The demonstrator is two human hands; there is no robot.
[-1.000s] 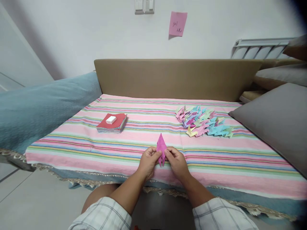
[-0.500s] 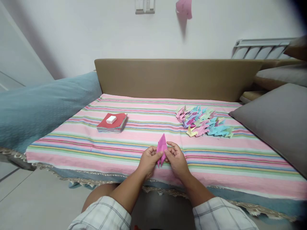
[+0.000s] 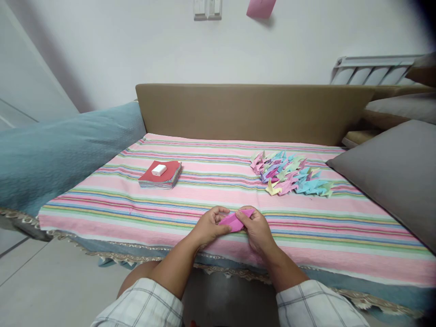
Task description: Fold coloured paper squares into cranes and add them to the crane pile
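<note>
A folded piece of magenta origami paper (image 3: pixel 234 222) is held between my two hands, just above the front part of the striped cover (image 3: pixel 211 195). My left hand (image 3: pixel 211 227) pinches its left end between thumb and fingers. At the other end, my right hand (image 3: pixel 256 227) grips the paper, thumb on top. The paper lies lengthwise from one hand to the other, slightly raised at the right. Its underside and some fingertips are hidden. Beyond my right hand rests a cluster of folded paper cranes (image 3: pixel 289 175) in pink, blue, green, purple and yellow.
To the left, a stack of coloured paper (image 3: pixel 160 179) with a red top sheet carries a small white box (image 3: pixel 159 170). A grey cushion (image 3: pixel 398 177) leans at the right, a blue-covered armrest (image 3: pixel 75 150) stands left, and a brown backrest (image 3: pixel 252 113) runs behind.
The magenta paper has turned from pointing away from me to lying sideways. My right hand has shifted its grip to the paper's right end, and my left hand holds the left end.
</note>
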